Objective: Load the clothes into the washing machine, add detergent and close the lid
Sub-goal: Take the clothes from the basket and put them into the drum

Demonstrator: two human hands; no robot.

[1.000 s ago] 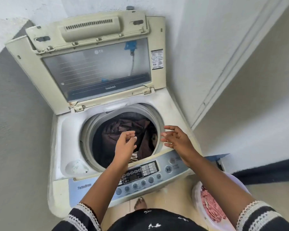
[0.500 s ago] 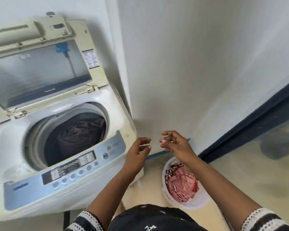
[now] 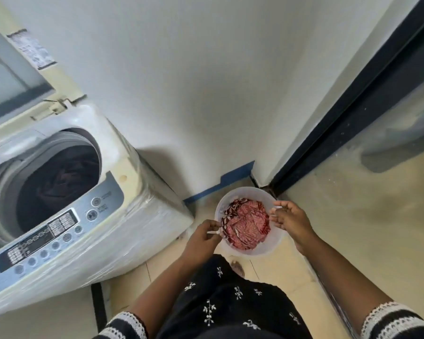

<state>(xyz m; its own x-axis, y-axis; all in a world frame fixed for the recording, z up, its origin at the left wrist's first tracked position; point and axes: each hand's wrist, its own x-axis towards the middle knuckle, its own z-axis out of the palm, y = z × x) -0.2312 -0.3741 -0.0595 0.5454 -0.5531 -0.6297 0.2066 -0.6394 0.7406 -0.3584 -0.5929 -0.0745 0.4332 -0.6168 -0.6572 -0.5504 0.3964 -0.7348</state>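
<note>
1. Red patterned garment (image 3: 246, 225): crumpled in a pale plastic bucket (image 3: 267, 250) that stands on the floor just right of the washing machine (image 3: 88, 192), in the corner where the white wall meets a dark door frame (image 3: 353, 104).
2. Left hand (image 3: 201, 241): at the bucket's near-left rim, fingers curled inward; it seems to pinch the rim or the cloth's edge, though motion blur leaves which one uncertain.
3. Right hand (image 3: 289, 220): over the bucket's right rim, fingers spread and relaxed, grasping nothing; the fingertips reach toward the cloth.
4. Step in hand, as a judgement: collecting this garment for the drum. It is done well by gathering the whole bundle with both hands from beneath, so that no trailing end catches on the bucket rim, then lifting clear before swinging left.
5. Drum (image 3: 56, 182): open, with dark clothing already inside. The lid (image 3: 12, 77) stands raised at the back, so the route in is free. No detergent is in view.
6. Control panel (image 3: 59, 228): grey-blue, along the machine's front edge, with round buttons and a dark display.
7. Surface and room: a beige tiled floor (image 3: 353, 241); blue tape (image 3: 220, 185) runs along the wall's base behind the bucket. The person's dark embroidered clothing fills the lower frame.
</note>
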